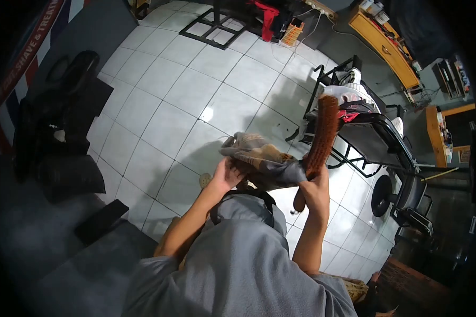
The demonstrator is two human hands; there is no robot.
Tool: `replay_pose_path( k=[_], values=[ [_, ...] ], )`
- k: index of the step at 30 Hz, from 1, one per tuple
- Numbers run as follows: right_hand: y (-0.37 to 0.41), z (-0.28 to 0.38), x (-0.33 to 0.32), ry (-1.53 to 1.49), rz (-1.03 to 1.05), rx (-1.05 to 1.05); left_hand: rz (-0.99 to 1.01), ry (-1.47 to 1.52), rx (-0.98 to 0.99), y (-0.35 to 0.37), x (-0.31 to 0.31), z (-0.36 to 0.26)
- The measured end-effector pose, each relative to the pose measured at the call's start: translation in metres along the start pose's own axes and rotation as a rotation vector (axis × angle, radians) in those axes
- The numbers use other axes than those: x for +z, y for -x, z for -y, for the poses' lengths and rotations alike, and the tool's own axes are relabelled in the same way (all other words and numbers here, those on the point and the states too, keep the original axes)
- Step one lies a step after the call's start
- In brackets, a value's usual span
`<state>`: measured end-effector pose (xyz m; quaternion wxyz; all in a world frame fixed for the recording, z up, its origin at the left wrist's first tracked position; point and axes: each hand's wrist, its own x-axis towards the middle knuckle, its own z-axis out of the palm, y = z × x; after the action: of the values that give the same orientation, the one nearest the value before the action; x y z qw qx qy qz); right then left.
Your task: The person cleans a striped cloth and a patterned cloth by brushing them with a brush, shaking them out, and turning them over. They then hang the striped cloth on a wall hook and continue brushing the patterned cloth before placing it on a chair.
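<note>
A long brush (323, 134) with reddish-brown bristles stands up out of my right hand (316, 191), which is closed round its handle; the handle's end pokes out below my fingers. A crumpled grey and tan cloth (267, 161) stretches between my two hands, in front of my body. Its right end is bunched against the brush, at my right fingers. My left hand (228, 175) grips the cloth's left end from beneath, with the fingertips partly hidden by the fabric.
White floor tiles (195, 100) spread ahead. To the right stands a black reclining chair (378, 137) with things on its seat. A black metal frame (212, 29) lies far ahead, beside an orange basket (292, 33). Wooden drawers (384, 47) line the right wall; a dark chair (63, 174) is left.
</note>
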<state>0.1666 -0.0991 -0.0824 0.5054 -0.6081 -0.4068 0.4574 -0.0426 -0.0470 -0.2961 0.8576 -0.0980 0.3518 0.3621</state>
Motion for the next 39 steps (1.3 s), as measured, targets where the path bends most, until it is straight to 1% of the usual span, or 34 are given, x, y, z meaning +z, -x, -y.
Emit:
replay_pose_path(
  k=[2,3,4,5,6,7,10,11,12,14,15,16,18,19,20,21,22,23,24,25,26,27,28,29,30,31,32,33,34,35,36,38,39],
  values=[
    [-0.001,-0.013,-0.012,0.117,0.062,0.024,0.116,0.105,0.004,0.033,0.024,-0.006],
    [0.002,-0.022,-0.016,0.181,0.083,0.032,0.138,0.112,0.015,0.044,0.037,-0.007],
    [0.006,-0.031,-0.018,0.245,0.103,0.041,0.178,0.075,0.074,0.055,0.05,-0.005],
    [0.01,-0.039,-0.018,0.342,0.065,-0.012,0.22,0.038,0.133,0.066,0.063,-0.003],
    [0.011,-0.039,-0.017,0.332,0.077,-0.005,0.264,0.001,0.193,0.075,0.074,-0.003],
    [0.013,-0.036,-0.012,0.332,0.043,-0.02,0.312,0.0,0.201,0.082,0.081,-0.004],
    [0.017,-0.034,0.001,0.344,-0.028,-0.004,0.311,-0.145,0.271,0.102,0.105,-0.003],
    [0.016,-0.031,0.005,0.255,0.044,-0.014,0.405,-0.235,0.307,0.1,0.105,0.0],
    [0.016,-0.027,0.015,0.097,0.089,-0.061,0.503,-0.286,0.332,0.106,0.114,0.002],
    [0.017,-0.023,0.041,-0.105,0.049,-0.063,0.558,-0.507,0.338,0.11,0.122,0.009],
    [0.01,-0.03,0.041,-0.063,0.216,-0.023,0.529,-0.856,0.64,0.11,0.127,0.011],
    [0.013,-0.027,0.047,-0.119,0.161,0.013,0.495,-1.043,0.782,0.112,0.13,0.007],
    [0.012,-0.037,0.048,-0.103,0.097,0.036,0.398,-1.413,1.064,0.121,0.138,-0.008],
    [0.013,-0.034,0.047,-0.094,0.048,-0.006,0.332,-1.442,1.218,0.121,0.14,-0.013],
    [0.012,-0.028,0.045,-0.084,0.004,-0.05,0.227,-1.475,1.208,0.12,0.135,-0.018],
    [0.011,-0.021,0.041,-0.146,-0.003,-0.006,0.15,-1.563,1.31,0.114,0.128,-0.021],
    [0.011,-0.007,0.037,-0.163,-0.02,-0.017,0.071,-1.65,1.407,0.108,0.12,-0.023],
    [0.01,-0.004,0.028,-0.183,0.01,0.0,0.049,-1.773,1.32,0.103,0.111,-0.025],
    [0.008,-0.003,0.018,-0.204,0.04,0.015,0.069,-1.795,1.296,0.098,0.105,-0.023],
    [0.006,-0.001,0.014,-0.232,0.041,-0.016,0.088,-1.818,1.271,0.095,0.099,-0.02],
    [0.007,0.007,0.01,-0.305,0.084,-0.005,0.108,-1.841,1.244,0.09,0.089,-0.016],
    [0.008,0.018,0.006,-0.305,0.111,-0.007,0.14,-1.833,1.072,0.073,0.066,-0.011],
    [0.008,0.027,0.003,-0.303,0.136,-0.011,0.204,-1.861,0.96,0.067,0.063,-0.009],
    [0.008,0.034,0.002,-0.266,0.109,-0.076,0.271,-1.883,0.846,0.059,0.062,-0.005],
    [0.005,0.034,-0.004,-0.21,0.132,-0.187,0.335,-1.9,0.728,0.053,0.064,-0.001],
    [0.003,0.038,-0.01,-0.135,0.092,-0.221,0.59,-1.838,0.905,0.043,0.068,-0.001],
    [0.001,0.043,-0.014,-0.061,0.052,-0.254,0.522,-1.806,0.819,0.041,0.067,0.001],
    [-0.005,0.043,-0.018,0.055,-0.088,-0.322,0.456,-1.771,0.734,0.045,0.072,0.002],
    [-0.009,0.053,-0.019,0.049,-0.162,-0.346,0.392,-1.736,0.649,0.049,0.077,0.002],
    [-0.014,0.051,-0.027,0.135,-0.189,-0.357,0.286,-1.865,0.629,0.054,0.082,-0.003],
    [-0.019,0.047,-0.037,0.22,-0.213,-0.367,0.323,-1.7,0.609,0.055,0.083,-0.007],
    [-0.023,0.035,-0.048,0.304,-0.221,-0.255,0.384,-1.368,0.563,0.059,0.084,-0.015],
    [-0.024,0.029,-0.05,0.346,-0.228,-0.198,0.442,-1.317,0.526,0.062,0.087,-0.019]
  ],
)
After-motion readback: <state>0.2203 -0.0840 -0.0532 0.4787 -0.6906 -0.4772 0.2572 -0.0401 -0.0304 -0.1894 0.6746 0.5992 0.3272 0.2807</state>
